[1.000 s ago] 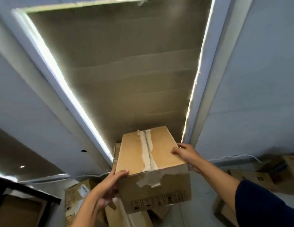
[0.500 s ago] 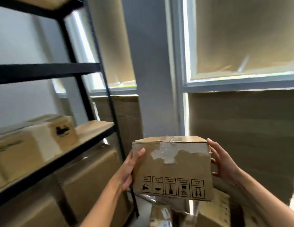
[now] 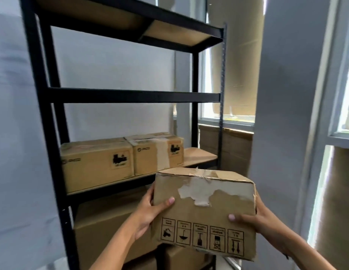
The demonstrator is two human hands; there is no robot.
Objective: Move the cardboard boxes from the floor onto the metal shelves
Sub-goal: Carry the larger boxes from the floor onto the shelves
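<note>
Now, in the head view, one cardboard box is held up in front of the black metal shelves, the left hand and right hand each clasping a side with a thumb across its front. Two boxes sit side by side on one shelf, one larger box beneath. Against half a second ago, the shelving fills the view and faces squarely; the grip is unchanged.
</note>
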